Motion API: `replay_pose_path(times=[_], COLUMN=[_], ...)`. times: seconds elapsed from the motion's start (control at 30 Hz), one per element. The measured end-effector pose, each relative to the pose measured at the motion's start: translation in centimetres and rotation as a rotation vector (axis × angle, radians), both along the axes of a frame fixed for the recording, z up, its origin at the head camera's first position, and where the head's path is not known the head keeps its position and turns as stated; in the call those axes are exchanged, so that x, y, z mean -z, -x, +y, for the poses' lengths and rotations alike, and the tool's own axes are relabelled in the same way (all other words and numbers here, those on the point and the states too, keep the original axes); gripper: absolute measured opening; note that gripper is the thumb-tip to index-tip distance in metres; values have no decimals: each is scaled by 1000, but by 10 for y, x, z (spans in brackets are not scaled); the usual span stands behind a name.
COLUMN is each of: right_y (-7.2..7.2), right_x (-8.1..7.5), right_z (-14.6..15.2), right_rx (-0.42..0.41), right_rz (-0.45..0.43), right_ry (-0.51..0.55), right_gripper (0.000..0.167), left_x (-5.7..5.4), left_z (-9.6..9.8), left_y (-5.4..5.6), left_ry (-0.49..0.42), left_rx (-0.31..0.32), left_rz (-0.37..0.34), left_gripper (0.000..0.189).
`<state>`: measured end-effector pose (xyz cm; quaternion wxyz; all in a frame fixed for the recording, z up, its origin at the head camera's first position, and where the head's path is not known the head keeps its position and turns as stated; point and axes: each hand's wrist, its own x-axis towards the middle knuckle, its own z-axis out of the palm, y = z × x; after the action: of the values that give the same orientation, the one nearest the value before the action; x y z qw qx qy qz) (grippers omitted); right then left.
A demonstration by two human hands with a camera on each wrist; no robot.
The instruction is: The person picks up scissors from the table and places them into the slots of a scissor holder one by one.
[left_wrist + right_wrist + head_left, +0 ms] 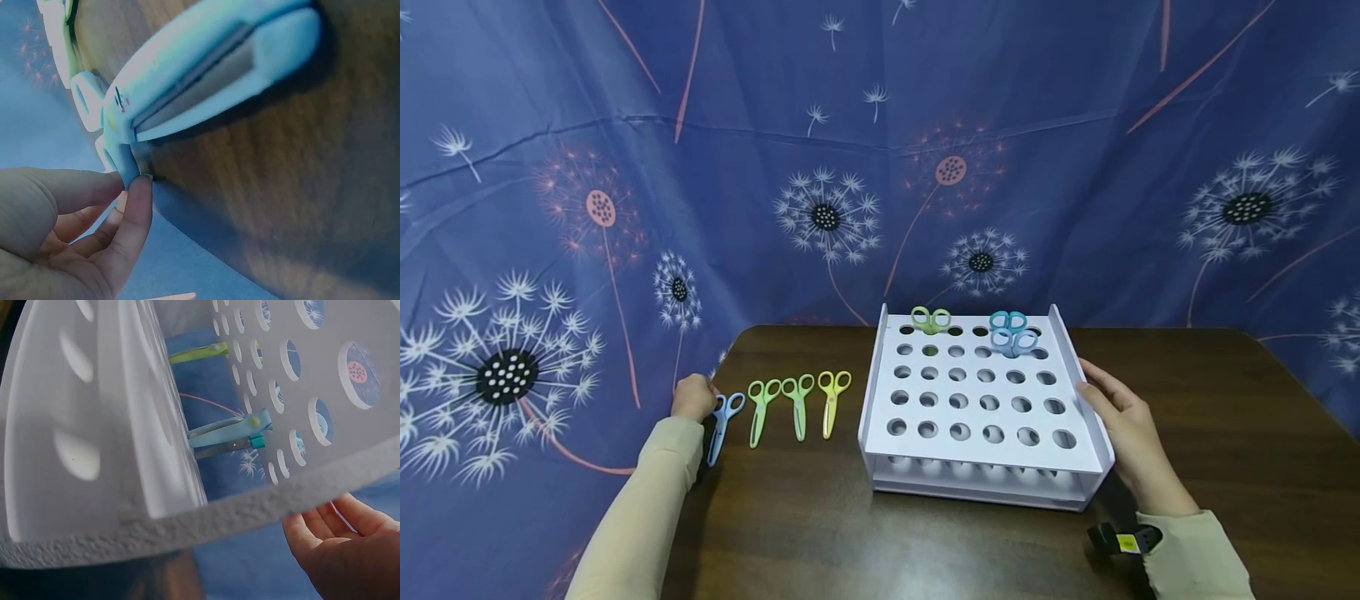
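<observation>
At the table's left edge my left hand (694, 397) pinches the handle loop of a pair of light blue scissors (718, 429) between thumb and finger. In the left wrist view the blades of these blue scissors (187, 75) lie along the table, tips away from the hand. My right hand (1131, 437) touches the right side panel of a white rack (985, 450) with its fingertips. The rack has rows of round holes. Green scissors (931, 320), teal scissors (1007, 320) and blue scissors (1015, 342) stand in its back holes, handles up.
To the right of the held pair lie green scissors (760, 412), another green pair (798, 408) and yellow scissors (831, 404) in a row on the brown table (790, 517). A blue dandelion-print cloth (880, 167) hangs behind the table.
</observation>
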<state>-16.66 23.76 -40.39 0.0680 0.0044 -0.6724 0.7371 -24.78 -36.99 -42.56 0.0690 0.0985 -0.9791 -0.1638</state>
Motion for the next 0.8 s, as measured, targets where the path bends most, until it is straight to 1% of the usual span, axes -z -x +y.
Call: replay_pose_path(times=[0.13,0.27,0.47,0.6,0.7,0.8], right_y=[0,-1,1,2,2,1], right_x=[2,2,0,1,2,4], right_z=[-1,-1,1,1,0,-1], right_rx=[-4,-3,22,20,19,22], right_rz=[6,28,47,47,38,25], right_ry=[8,18,-17,-13,-7,-17], right_gripper=[51,49,48,49,50,51], left_x=[-1,-4,-14,-21,-23,-26], left_z=[-2,-3,0,1,1,1], left_y=[-2,-2,-3,-5,-6,-7], left_ry=[-10,-6,-6,-7,-9,-6], left_rx=[-7,-13,-11,4,9,13], left_rz=[1,2,11,35,46,42], left_gripper=[14,13,11,12,13,12])
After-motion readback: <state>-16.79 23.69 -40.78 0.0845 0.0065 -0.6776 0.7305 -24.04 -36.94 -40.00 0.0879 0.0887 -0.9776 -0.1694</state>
